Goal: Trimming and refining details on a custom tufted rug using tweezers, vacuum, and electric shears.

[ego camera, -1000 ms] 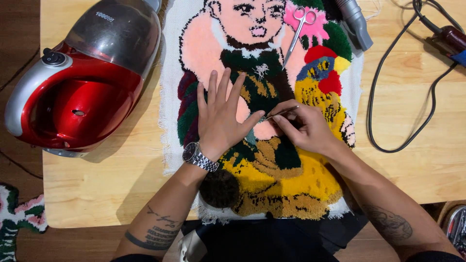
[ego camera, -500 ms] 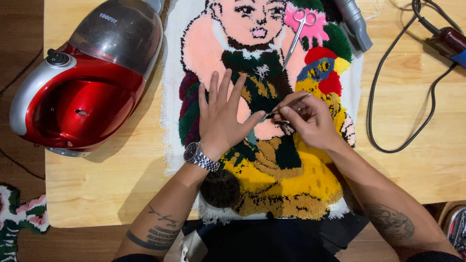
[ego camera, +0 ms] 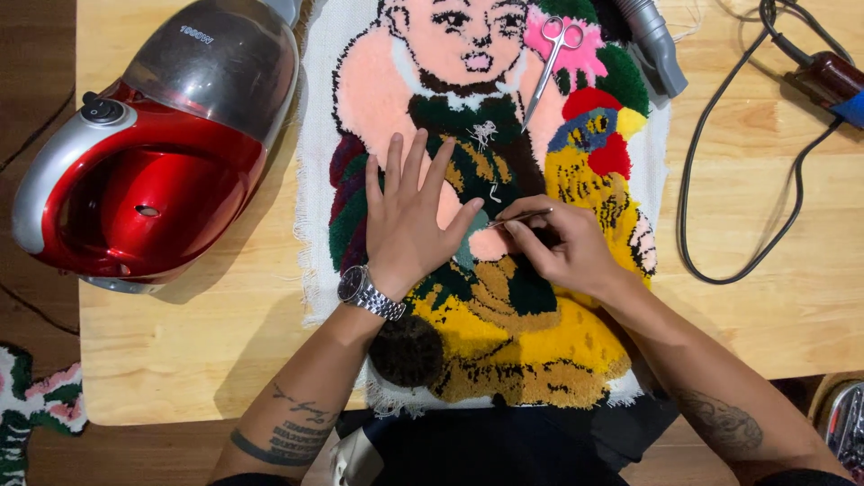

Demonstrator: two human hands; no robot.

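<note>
L hand (ego camera: 409, 220) flat on rug (ego camera: 504, 360); R hand (ego camera: 562, 247) pinching tweezers (ego camera: 520, 216).

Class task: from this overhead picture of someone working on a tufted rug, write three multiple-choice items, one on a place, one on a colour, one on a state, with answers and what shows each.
1. Where do the scissors lie?
A. on the rug's top part
B. on the floor
C. under the vacuum cleaner

2. What colour is the vacuum cleaner body?
A. blue
B. red
C. green

3. How is the left hand placed?
A. clenched in a fist
B. lifted off the table
C. flat on the rug, fingers spread

Answers: 1 A, they rest on the pink patch; 2 B, red shell with grey trim; 3 C, palm pressed down beside the right hand, which pinches a thin tool.
</note>
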